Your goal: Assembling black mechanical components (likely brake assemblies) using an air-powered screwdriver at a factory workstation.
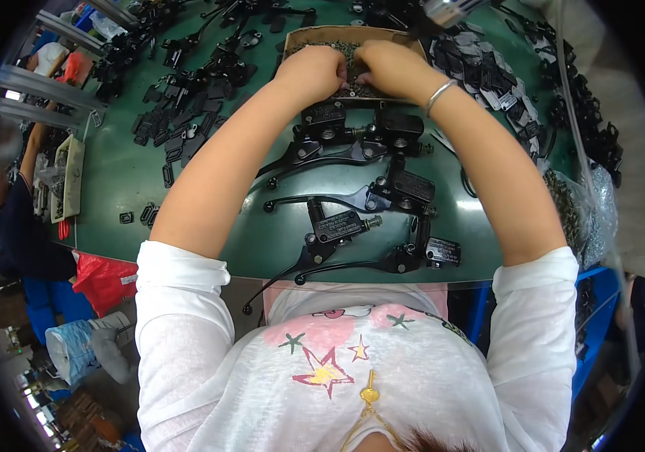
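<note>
Left hand: the left hand dips into the near left part of the tray, fingers curled down; whether they pinch a piece, I cannot tell.
Right hand: the right hand reaches into the tray's right part, fingers bent inward toward the left hand, a small gap between the two; its grip is hidden too. A silvery bangle circles the wrist.
Small metal pieces: the small metal pieces lie loose inside the tray, around and between the hands.
Tray: a shallow brown cardboard tray, on the green table.
Lever assemblies: five black lever assemblies lie on the tray's near side, the closest just beside its edge.
Flat black parts: scattered flat black parts left of the tray.
Dark pile: a dark pile of parts right of the tray.
</note>
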Motion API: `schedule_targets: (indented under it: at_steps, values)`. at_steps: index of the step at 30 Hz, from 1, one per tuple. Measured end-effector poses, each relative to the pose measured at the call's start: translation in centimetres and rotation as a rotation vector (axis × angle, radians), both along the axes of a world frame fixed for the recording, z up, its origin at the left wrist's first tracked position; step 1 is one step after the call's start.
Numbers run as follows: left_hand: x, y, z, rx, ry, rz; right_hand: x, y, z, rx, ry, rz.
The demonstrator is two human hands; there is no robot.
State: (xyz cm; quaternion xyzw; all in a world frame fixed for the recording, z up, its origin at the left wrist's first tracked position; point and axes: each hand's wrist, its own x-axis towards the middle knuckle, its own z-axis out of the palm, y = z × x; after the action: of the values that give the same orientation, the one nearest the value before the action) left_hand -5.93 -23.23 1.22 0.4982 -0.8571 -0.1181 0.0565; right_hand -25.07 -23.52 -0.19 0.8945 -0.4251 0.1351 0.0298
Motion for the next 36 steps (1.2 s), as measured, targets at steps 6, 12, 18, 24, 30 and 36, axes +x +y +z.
schedule_targets:
  at_steps: [6,12,18,24,30,36]
  values:
    - [0.2,0.4,-0.1,0.074,0.066,-0.004,-0.9,-0.2,1.0,0.288,-0.174,-0.079]
    - [0.4,0.3,0.4,0.101,0.235,0.08,-2.6,-0.3,0.9,0.148,-0.451,-0.06]
    - [-0.4,4.2,4.6,0.358,0.676,0.093,-4.7,4.4,3.7,0.502,-0.732,-0.26]
    - [-1.5,9.6,6.4,0.928,1.034,0.134,-6.2,10.2,4.6,0.716,-0.866,-0.244]
    - [-3.0,11.5,4.3,0.924,1.042,0.264,-6.7,10.8,3.9,0.981,-0.893,-0.268]
    - [-3.6,12.6,3.8,0.89,1.124,0.393,-6.3,12.0,3.1,1.225,-1.1,-0.282]
